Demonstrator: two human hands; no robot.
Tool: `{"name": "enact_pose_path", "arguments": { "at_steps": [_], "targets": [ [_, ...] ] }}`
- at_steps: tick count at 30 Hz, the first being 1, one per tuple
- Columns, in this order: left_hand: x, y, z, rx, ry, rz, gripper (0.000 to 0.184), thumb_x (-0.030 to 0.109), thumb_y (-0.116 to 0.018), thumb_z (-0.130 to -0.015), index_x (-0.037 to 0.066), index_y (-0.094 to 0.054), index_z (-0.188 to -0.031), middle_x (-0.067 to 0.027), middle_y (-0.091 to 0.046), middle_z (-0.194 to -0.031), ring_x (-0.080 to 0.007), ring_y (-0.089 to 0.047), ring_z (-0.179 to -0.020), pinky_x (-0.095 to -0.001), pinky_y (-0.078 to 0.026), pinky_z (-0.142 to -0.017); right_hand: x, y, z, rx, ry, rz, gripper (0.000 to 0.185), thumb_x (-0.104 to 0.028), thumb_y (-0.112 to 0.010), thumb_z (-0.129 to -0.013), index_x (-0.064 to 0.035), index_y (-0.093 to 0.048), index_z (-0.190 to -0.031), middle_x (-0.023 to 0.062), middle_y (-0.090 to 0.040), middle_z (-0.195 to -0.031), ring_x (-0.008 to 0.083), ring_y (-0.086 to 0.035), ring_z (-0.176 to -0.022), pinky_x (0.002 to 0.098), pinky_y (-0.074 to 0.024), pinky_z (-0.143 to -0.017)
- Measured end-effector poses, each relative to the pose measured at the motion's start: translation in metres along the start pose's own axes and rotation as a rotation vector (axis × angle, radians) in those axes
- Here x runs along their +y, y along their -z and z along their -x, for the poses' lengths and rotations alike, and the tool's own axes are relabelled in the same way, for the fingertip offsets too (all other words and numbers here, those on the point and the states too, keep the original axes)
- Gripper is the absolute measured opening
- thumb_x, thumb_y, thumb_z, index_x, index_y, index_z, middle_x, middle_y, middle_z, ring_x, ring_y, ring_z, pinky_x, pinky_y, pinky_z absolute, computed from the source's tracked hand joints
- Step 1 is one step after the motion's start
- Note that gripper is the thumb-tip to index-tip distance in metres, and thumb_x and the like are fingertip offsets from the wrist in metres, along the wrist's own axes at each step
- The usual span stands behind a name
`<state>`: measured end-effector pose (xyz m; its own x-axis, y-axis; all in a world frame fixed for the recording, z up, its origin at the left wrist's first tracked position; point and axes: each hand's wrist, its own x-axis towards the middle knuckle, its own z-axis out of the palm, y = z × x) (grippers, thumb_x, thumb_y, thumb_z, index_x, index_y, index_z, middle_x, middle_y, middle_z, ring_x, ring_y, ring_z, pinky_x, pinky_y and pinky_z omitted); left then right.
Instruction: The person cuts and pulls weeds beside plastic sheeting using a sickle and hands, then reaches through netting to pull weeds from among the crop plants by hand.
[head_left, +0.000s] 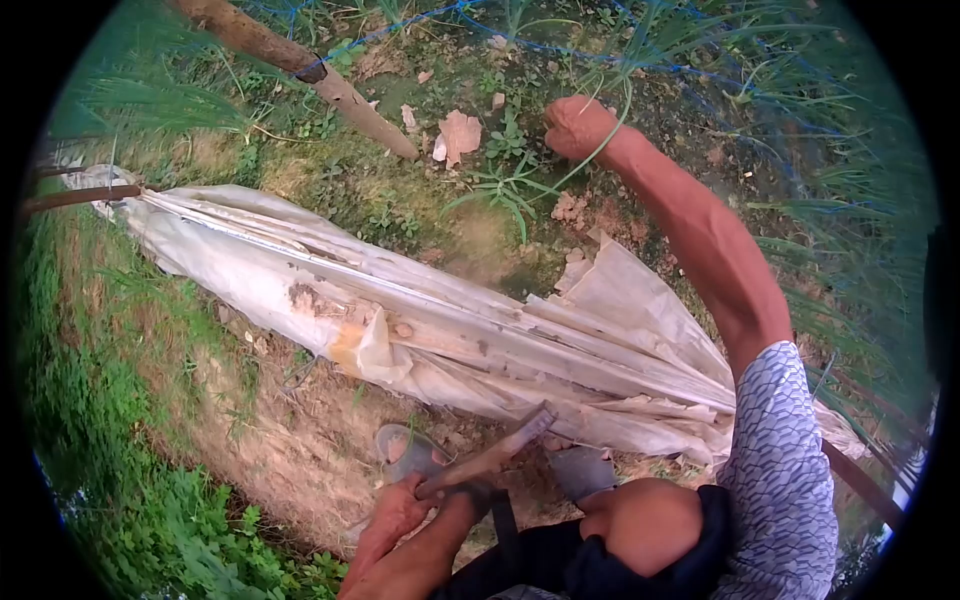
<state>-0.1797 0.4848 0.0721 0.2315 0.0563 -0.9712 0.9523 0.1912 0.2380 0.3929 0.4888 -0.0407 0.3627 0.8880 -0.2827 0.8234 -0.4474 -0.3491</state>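
We observe the left hand (398,508) grasping a wooden stick (490,452), its far end over the plastic sheet (480,330); the right hand (582,127), clenched above soil (480,240), shows us no contents.

A sheet (450,342) runs from the frame's upper left to lower right. Above it are the right hand (580,128), a scrap (460,136) (left of that hand) and a pole (347,100); at bottom centre, a stick (487,454) is in the left hand (403,506).
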Motion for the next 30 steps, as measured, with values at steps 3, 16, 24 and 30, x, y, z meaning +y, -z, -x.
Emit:
{"name": "enact_pose_path", "arguments": {
  "at_steps": [3, 16, 24, 30],
  "targets": [
    [0.031, -0.002, 0.012, 0.038, 0.085, -0.256, 0.024, 0.011, -0.069, -0.081, 0.004, -0.055, -0.099, -0.0066, -0.063, -0.095, -0.0157, -0.057, -0.087, -0.0268, -0.045, -0.081, 0.014, -0.012, -0.007, -0.027, -0.008, 0.068, 0.023, -0.014, -0.051, -0.072, 0.0045, -0.064, -0.078, 0.0258, -0.064, -0.08, 0.042, -0.063, -0.076, 0.0445, -0.0516, -0.068],
    [0.009, -0.002, 0.003, 0.04, -0.104, 0.009, 0.022, 0.022, -0.07, -0.081, 0.006, -0.059, -0.092, -0.0038, -0.056, -0.072, -0.0138, -0.048, -0.065, -0.03, -0.042, -0.06, -0.013, -0.009, 0.037, 0.098, -0.063, -0.318, 0.027, -0.021, -0.062, -0.074, 0.0022, -0.06, -0.087, 0.0236, -0.063, -0.082, 0.0391, -0.061, -0.081, 0.0449, -0.0478, -0.076],
    [0.025, 0.003, 0.0, 0.089, 0.004, -0.499, 0.024, 0.024, -0.068, -0.081, 0.005, -0.059, -0.094, -0.0095, -0.059, -0.075, -0.0203, -0.054, -0.071, -0.0327, -0.045, -0.067, -0.034, -0.004, 0.022, 0.061, -0.046, -0.107, 0.021, -0.009, -0.057, -0.069, 0.0056, -0.059, -0.084, 0.0275, -0.061, -0.077, 0.0425, -0.062, -0.079, 0.047, -0.05, -0.073],
    [0.018, 0.008, 0.001, 0.122, -0.066, -0.458, 0.03, 0.031, -0.066, -0.081, 0.006, -0.057, -0.096, -0.0145, -0.06, -0.077, -0.0285, -0.058, -0.072, -0.0374, -0.046, -0.067, -0.041, -0.027, 0.017, 0.143, -0.046, -0.017, 0.015, -0.006, -0.059, -0.07, 0.0033, -0.057, -0.082, 0.0274, -0.062, -0.078, 0.0415, -0.063, -0.078, 0.0463, -0.0511, -0.071]
  ]
}}
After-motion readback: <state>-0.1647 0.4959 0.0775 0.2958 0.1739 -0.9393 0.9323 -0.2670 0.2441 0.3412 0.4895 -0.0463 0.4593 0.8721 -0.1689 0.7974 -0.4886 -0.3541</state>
